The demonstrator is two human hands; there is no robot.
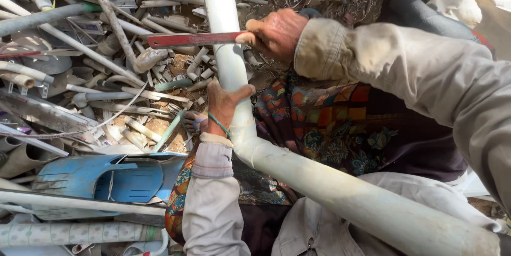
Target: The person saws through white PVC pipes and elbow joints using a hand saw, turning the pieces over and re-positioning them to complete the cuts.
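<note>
Gripping a red saw (197,39) by its handle end, the right hand (277,33) is closed into a fist, and the flat blade lies across the white pipe (229,59), touching it. The left hand (222,106) holds the same pipe lower down, the thumb on one side and the fingers wrapped around the other side, just above a wider joint. A green band (219,124) sits on this wrist. The pipe runs from the top of the view down over the person's lap to the lower right corner. Under it is a patterned cloth (330,128) of many colours. To the left, on the ground, lies a big heap of cut pipe pieces (106,64), and nearer a broken blue plastic piece (101,179).
</note>
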